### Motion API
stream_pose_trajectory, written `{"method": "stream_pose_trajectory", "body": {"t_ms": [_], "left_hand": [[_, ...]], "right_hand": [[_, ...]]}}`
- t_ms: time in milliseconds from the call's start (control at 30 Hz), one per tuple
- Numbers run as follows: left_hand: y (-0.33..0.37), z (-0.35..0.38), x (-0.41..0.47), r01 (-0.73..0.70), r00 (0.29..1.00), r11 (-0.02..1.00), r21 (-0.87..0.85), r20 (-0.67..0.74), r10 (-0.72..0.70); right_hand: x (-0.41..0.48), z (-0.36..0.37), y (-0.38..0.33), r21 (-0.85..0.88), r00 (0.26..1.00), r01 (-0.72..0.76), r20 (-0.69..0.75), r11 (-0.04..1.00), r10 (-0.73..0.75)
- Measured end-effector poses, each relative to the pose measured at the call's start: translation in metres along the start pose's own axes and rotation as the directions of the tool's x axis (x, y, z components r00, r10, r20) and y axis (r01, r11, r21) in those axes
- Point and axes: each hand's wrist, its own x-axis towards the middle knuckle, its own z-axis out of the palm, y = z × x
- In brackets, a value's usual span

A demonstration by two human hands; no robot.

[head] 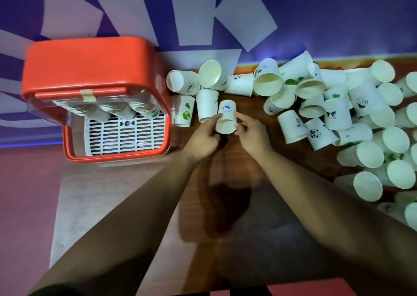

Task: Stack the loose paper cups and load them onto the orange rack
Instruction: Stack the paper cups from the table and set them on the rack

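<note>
A: Where's the cup relative to the hands?
B: I see the blue-logo cup (226, 117) right between them. My left hand (203, 138) pinches its left wall and my right hand (252, 133) pinches the right wall. Both are closed on it.
A: Orientation?
B: Narrow base points away from me, wide rim toward the wrists. Can't tell whether the rim touches the table (230, 171).
A: Arm pose?
B: Both forearms reach forward and converge. Wrists are near each other, palms facing inward.
A: Surroundings?
B: Orange rack (90, 70) is left of the left hand, with stacked cups (117, 108) lying inside. Two more cups (206, 104) sit just beyond the left fingertips. The loose cups (338, 113) are piled right of the right hand.
</note>
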Motion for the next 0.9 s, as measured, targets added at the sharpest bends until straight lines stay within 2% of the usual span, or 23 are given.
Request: {"method": "stream_pose_trajectory", "body": {"t_ms": [67, 167, 267, 333, 367, 433, 500, 567, 700, 900], "left_hand": [[-0.004, 0.003, -0.006, -0.101, 0.995, 0.989, 0.111, -0.003, 0.102], [-0.006, 0.01, -0.018, -0.195, 0.981, 0.968, 0.157, 0.036, 0.191], [0.001, 0.027, -0.025, -0.253, 0.965, 0.953, 0.165, -0.022, 0.26], [0.008, 0.04, -0.029, -0.279, 0.954, 0.948, 0.154, -0.064, 0.292], [0.011, 0.045, -0.032, -0.272, 0.956, 0.956, 0.111, -0.08, 0.282], [0.019, 0.056, -0.039, -0.227, 0.97, 0.974, -0.021, -0.096, 0.224], [0.023, 0.064, -0.047, -0.179, 0.978, 0.98, -0.082, -0.122, 0.169], [0.021, 0.07, -0.056, -0.14, 0.982, 0.985, -0.105, -0.139, 0.125], [0.014, 0.077, -0.072, -0.073, 0.979, 0.986, -0.15, -0.202, 0.042], [0.007, 0.075, -0.089, -0.027, 0.962, 0.99, -0.14, -0.274, -0.012]], "right_hand": [[-0.009, -0.011, 0.003, 0.029, 1.0, 0.006, -0.01, 1.0, -0.006], [-0.028, -0.033, 0.006, 0.144, 1.0, -0.007, 0.023, 0.99, 0.004], [-0.043, -0.053, 0.011, 0.299, 0.984, -0.14, 0.149, 0.944, 0.098], [-0.049, -0.068, 0.018, 0.346, 0.972, -0.209, 0.173, 0.914, 0.157], [-0.051, -0.075, 0.023, 0.296, 0.982, -0.176, 0.117, 0.939, 0.148], [-0.05, -0.093, 0.041, -0.013, 0.997, -0.004, -0.082, 1.0, 0.003], [-0.043, -0.11, 0.058, -0.379, 0.958, 0.091, -0.218, 0.921, -0.184], [-0.034, -0.121, 0.066, -0.569, 0.945, 0.077, -0.221, 0.818, -0.243], [-0.017, -0.125, 0.075, -0.687, 0.992, 0.046, -0.053, 0.725, -0.113], [-0.028, -0.112, 0.081, -0.644, 0.998, 0.056, 0.007, 0.763, -0.067]]}}
